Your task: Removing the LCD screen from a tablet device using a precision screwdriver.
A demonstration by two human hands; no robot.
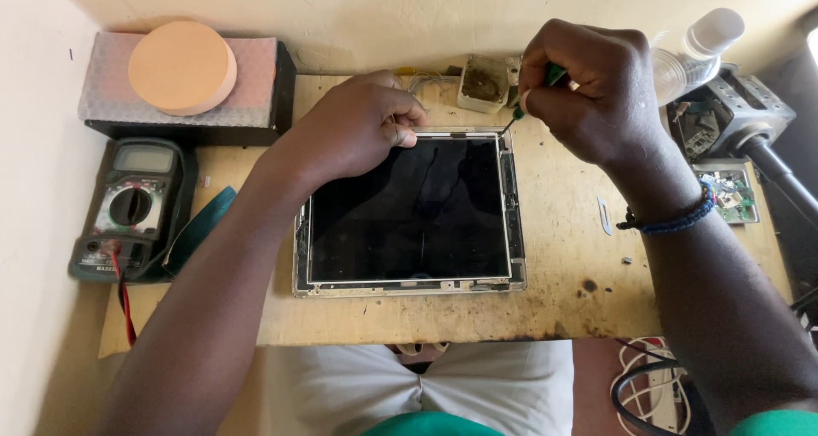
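Your left hand [362, 125] clenched, pinning tablet [411, 214] top edge steady; right hand [584, 86] grips green screwdriver [530, 95], tip at top-right corner.

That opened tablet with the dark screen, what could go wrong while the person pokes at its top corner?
1. The thin green-handled screwdriver in the right hand could slip and scratch the dark glass panel of the opened tablet.
2. The left hand pressing on the top edge might crack the panel.
3. The clear plastic bottle lying near the right hand could get knocked.
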